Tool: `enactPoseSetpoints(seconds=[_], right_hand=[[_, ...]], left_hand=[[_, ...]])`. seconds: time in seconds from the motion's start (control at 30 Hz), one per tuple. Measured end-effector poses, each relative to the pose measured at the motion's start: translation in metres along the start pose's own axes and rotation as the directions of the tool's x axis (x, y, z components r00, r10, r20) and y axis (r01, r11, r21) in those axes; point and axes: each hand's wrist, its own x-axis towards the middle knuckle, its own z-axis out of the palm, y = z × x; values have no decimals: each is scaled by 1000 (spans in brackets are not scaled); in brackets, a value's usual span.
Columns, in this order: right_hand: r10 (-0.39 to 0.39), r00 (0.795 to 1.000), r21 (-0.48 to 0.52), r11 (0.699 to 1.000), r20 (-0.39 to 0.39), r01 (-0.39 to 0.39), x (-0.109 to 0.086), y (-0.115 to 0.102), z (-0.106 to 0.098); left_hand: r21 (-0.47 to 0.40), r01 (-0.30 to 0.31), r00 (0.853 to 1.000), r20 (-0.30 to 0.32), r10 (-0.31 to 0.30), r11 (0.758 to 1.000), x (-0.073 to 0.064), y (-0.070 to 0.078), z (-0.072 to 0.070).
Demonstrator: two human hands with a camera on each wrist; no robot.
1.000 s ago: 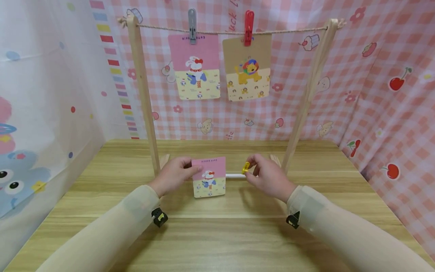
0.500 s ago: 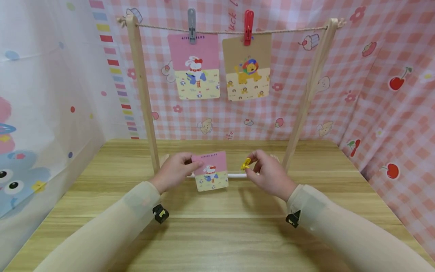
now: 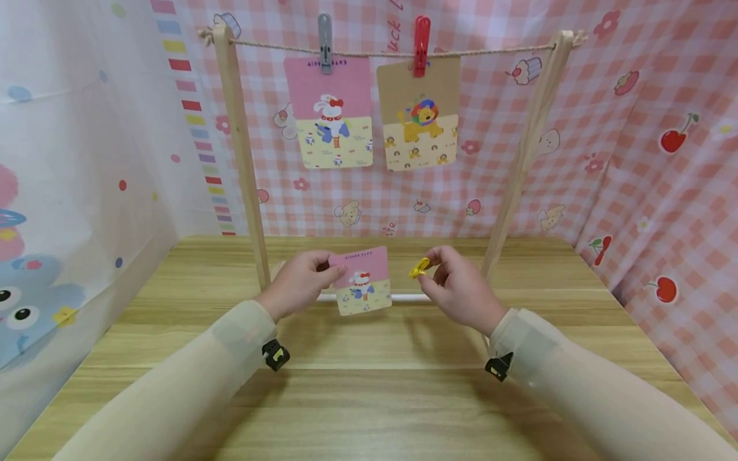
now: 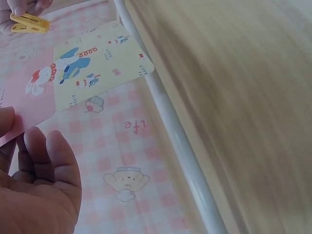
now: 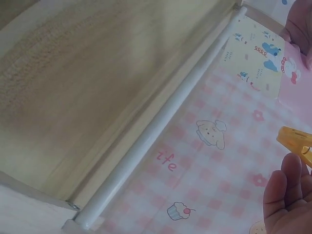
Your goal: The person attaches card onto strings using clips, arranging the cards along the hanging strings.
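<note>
My left hand [image 3: 296, 285] pinches a pink and yellow card [image 3: 363, 282] with a rabbit picture by its upper left edge. Thumb and fingers of my right hand [image 3: 461, 288] hold a yellow clothespin [image 3: 419, 267], apart from the card and to its right. In the left wrist view the card [image 4: 87, 73] is tilted, with the clothespin [image 4: 30, 23] beyond it. Above, a gray clothespin [image 3: 325, 41] holds a similar rabbit card [image 3: 330, 115] on a twine line [image 3: 375, 55]. Beside it, a lion card [image 3: 419, 115] hangs from a red clothespin [image 3: 421, 45].
Two wooden posts [image 3: 239, 141] carry the twine at either side. Low between them runs a white rod [image 3: 412, 298], behind the held card. The frame stands on a wood-grain table [image 3: 369, 390], with a pink checked cloth [image 3: 398, 198] behind it.
The held card has risen and shifted slightly right, tilting a little. My right hand has lifted slightly with the yellow clothespin, which has turned in the fingers. The hanging cards stay put.
</note>
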Motion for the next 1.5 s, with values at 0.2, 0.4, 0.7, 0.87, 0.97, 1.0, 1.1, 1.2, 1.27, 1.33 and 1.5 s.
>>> enactPoseSetpoints(seconds=[0.2, 0.4, 0.7, 0.87, 0.97, 1.0, 1.1, 1.2, 1.27, 1.33, 1.5], right_hand=[[10, 1000, 12, 1000, -10, -9, 2, -1, -3], [13, 1000, 49, 999, -17, -12, 3, -2, -6], [-12, 997, 57, 998, -73, 16, 6, -2, -10], [-27, 996, 77, 996, -87, 34, 7, -4, -15], [-28, 995, 79, 996, -97, 36, 9, -6, -18], [-28, 995, 77, 996, -101, 36, 9, -7, -19], [-32, 993, 69, 997, -111, 40, 10, -9, -22], [-47, 991, 67, 996, -122, 55, 11, -11, -25], [-57, 990, 67, 996, -129, 66, 12, -12, -26], [-61, 989, 69, 995, -136, 70, 13, -13, -27], [-74, 981, 70, 994, -177, 87, 16, -14, -29]], left_hand=[[9, -29, 1000, -3, 29, 1000, 3, 6, -1], [26, -63, 998, -2, 63, 998, 5, 12, -3], [41, -58, 998, -3, 58, 997, 8, 18, -5], [77, -74, 997, -23, 76, 994, 10, 25, -6], [89, -85, 996, -31, 88, 992, 12, 28, -7], [86, -90, 995, -33, 94, 992, 13, 29, -7], [78, -101, 994, -43, 105, 992, 16, 32, -7], [81, -117, 991, -55, 122, 990, 18, 36, -8], [96, -127, 989, -60, 133, 987, 19, 38, -9], [108, -133, 988, -65, 141, 985, 20, 41, -9], [127, -153, 985, -65, 163, 980, 21, 48, -12]])
